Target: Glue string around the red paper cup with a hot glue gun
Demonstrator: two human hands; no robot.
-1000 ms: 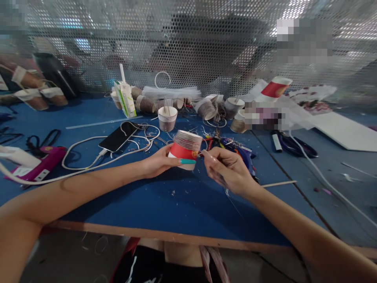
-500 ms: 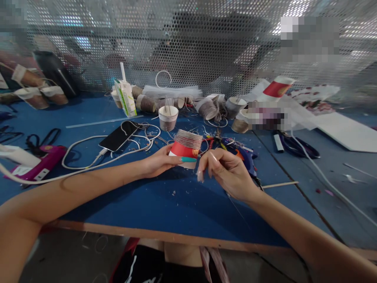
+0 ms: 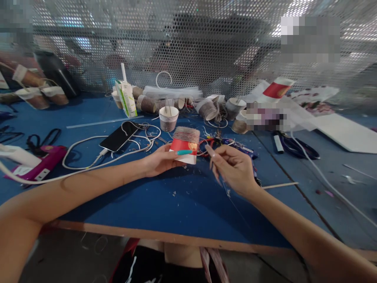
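Observation:
My left hand (image 3: pixel 160 160) is closed around a paper cup (image 3: pixel 184 146), its thumb with a long teal nail lying across the side. The cup is red and white with a gold emblem, and rows of grey-brown cord are wound around its upper part. Just right of the cup, apart from it, my right hand (image 3: pixel 232 167) has its thumb and forefinger drawn together. What they pinch, if anything, is too fine to make out. A thin strand (image 3: pixel 235 206) lies below that hand; whether it reaches the fingers I cannot tell.
A white cup (image 3: pixel 169 118) stands behind, among several cord-wrapped cups. Leftward are a phone (image 3: pixel 119 136) with a white cable, a drink carton (image 3: pixel 126 98) and a purple device (image 3: pixel 44 161). A wooden stick (image 3: pixel 279 185) and scissors (image 3: pixel 297 145) lie right. Perforated metal (image 3: pixel 176 47) backs the table.
The cup in my left hand has shifted slightly up and left and turned, showing more of its emblem. My right hand has moved a little right, away from the cup, its thumb raised.

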